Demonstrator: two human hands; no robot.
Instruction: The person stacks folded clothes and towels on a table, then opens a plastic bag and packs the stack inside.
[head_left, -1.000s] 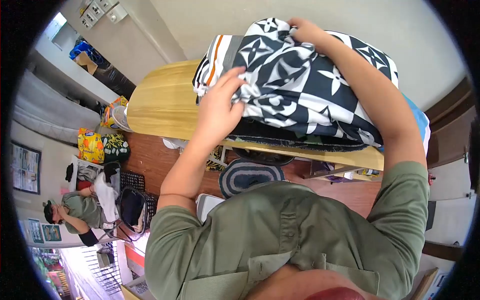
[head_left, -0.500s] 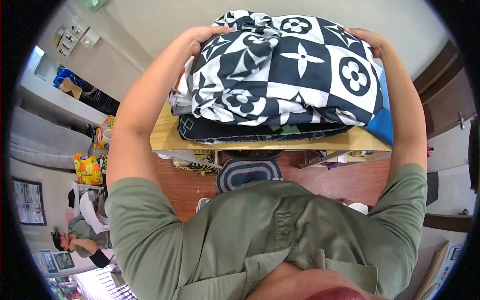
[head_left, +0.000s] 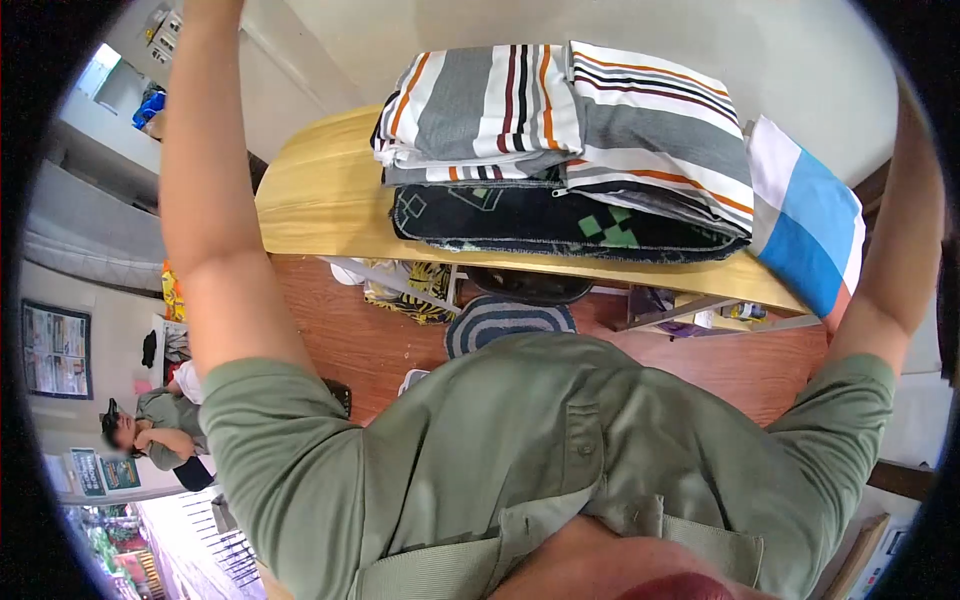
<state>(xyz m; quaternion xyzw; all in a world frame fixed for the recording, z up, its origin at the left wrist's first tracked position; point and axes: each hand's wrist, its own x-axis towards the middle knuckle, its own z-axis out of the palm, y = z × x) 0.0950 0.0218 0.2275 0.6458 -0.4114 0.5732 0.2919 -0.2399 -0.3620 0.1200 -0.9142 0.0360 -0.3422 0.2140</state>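
Both my arms are stretched up and apart. My left forearm [head_left: 205, 150] leaves the picture at the top, and my right forearm [head_left: 905, 230] runs to the dark right border; neither hand shows. Between the arms lie two folded striped cloths [head_left: 660, 120] in white, grey, orange and dark red, side by side. One has a zip at its lower edge. They rest on a folded black blanket [head_left: 500, 215] with green squares. The black-and-white patterned cloth is out of view.
The stack lies on a wooden table [head_left: 310, 190] against a wall. A blue, white and grey cloth [head_left: 815, 215] hangs over its right end. Below are an oval rug [head_left: 510, 320] and a yellow-black patterned cloth [head_left: 415, 290]. Another person [head_left: 165, 430] is at far left.
The black-and-white cloth has gone from the stack and out of view, uncovering the striped cloths. My arms have spread wider and up, taking both hands out of the picture.
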